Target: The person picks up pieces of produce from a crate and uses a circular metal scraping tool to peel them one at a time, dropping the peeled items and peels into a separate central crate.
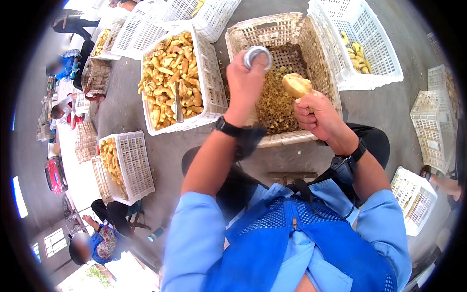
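My left hand grips a round, silver metal tool and is raised over a soiled plastic crate. To its right, my right hand holds a pale yellow ginger root by its lower end; the root's surface looks largely peeled. The tool and the root are apart. Below both hands, yellow-brown scrapings cover much of the crate's perforated floor. At my left stands a white crate heaped with ginger roots, and a flat metal strip lies on them.
A white crate at the upper right holds several peeled roots. Another ginger-filled crate stands at the left, near a seated person. More crates line the right side. Other people sit along the far left.
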Tool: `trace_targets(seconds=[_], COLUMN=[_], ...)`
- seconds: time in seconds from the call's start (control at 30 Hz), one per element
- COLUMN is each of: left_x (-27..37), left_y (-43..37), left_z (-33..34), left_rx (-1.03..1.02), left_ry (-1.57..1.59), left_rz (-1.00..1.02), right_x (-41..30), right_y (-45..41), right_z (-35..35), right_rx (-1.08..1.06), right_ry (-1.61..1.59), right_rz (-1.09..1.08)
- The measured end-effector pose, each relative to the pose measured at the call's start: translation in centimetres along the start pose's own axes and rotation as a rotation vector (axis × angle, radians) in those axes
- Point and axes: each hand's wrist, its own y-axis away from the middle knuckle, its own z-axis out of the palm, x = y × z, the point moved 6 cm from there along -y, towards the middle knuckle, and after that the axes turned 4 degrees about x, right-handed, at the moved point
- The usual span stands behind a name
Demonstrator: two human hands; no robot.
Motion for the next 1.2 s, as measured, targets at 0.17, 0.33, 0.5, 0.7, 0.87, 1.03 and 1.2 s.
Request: trace_targets(seconds=[0.17,0.33,0.5,0.7,0.87,1.03,1.2], left_x=[1.3,-0.2,2.5,-3.3,1.8,-3.9,0.7], left_y=[2.0,0.0,3.4,-1.5,3.1,-1.1,1.3], left_z=[1.8,-0.8,2.0,-2.3,1.1,-2.1,0.0], left_rx=[-0.184,0.054,-0.196,0.038,-0.173,0.044,-0.06], left_ry=[-0.161,-0.101,-0.171,-0.203,0.031,-0.179,0.12], left_rz=[0.107,0.032,0.128,0.028,0.017,-0.103,-0.078], right_x=[0.5,-0.3,0.4,-0.3,0.0,0.3,-0.2], right_y=[0.4,0.8,-0.4,0.6,0.0,0.2,0.0], right_z=[0.1,0.3,-0.2,-0.3,0.5,-0.8,0.2], right_rx=[0.099,0.146,0.189,0.182,0.177,0.13,0.105], right_ry=[0.16,0.243,0.321,0.325,0.351,0.216,0.18], right_rz=[-0.013,-0.102,-0.144,-0.163,-0.173,-0.136,-0.097])
